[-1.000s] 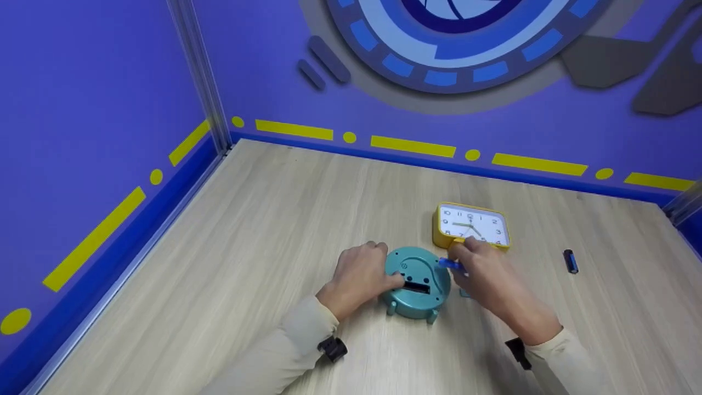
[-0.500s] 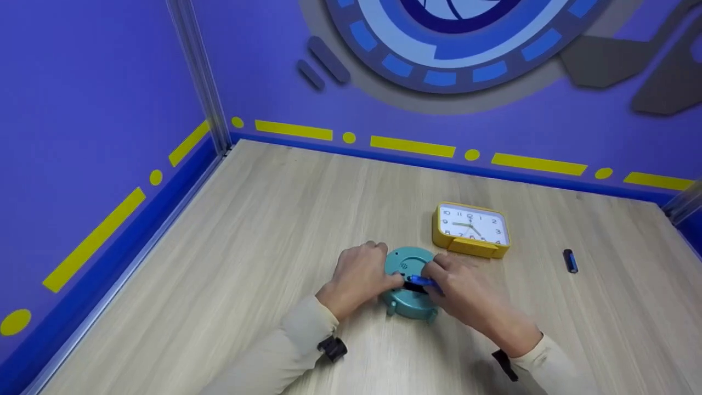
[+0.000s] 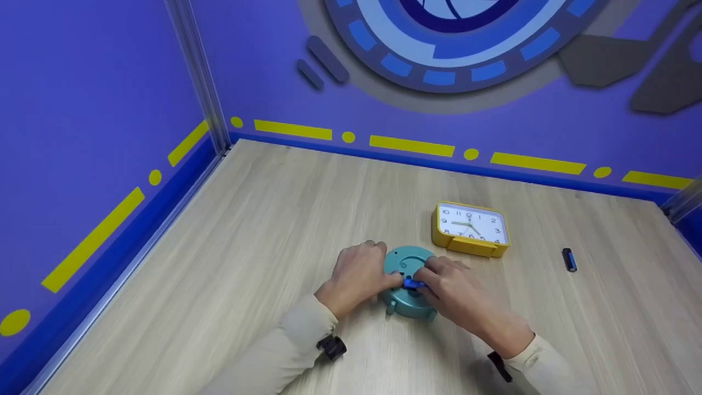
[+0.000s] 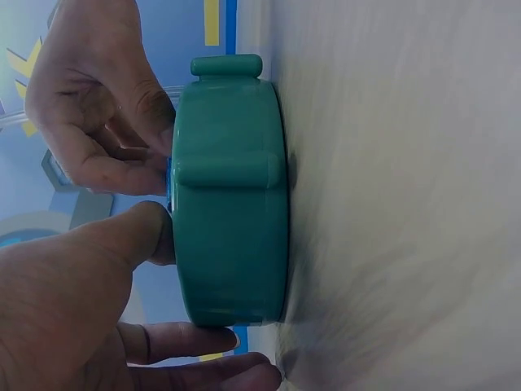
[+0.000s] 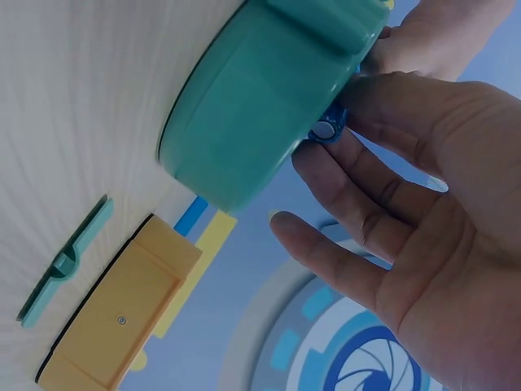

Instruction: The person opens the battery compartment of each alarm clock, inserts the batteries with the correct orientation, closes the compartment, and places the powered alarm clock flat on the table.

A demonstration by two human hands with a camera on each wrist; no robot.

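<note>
A round teal alarm clock (image 3: 408, 257) lies face down on the wooden table, its back and two stubby feet showing. My left hand (image 3: 359, 271) grips its left side, the thumb on the back and the other fingers along the rim. With thumb and fingertips my right hand (image 3: 458, 291) pinches a blue battery (image 3: 411, 283), which lies across the slot in the clock's back. In the right wrist view the end of that battery stands out at the clock's edge. Fingers mostly hide the slot.
Beyond the right hand a yellow rectangular clock (image 3: 471, 225) lies face up. Farther right is a second, black and blue battery (image 3: 570, 260). A teal battery cover (image 5: 61, 265) lies on the table in the right wrist view. Blue walls (image 3: 307, 104) edge the table.
My right hand has moved left from beside the yellow clock, bringing the blue battery over the slot and down against it. The left hand and teal clock have stayed in place.
</note>
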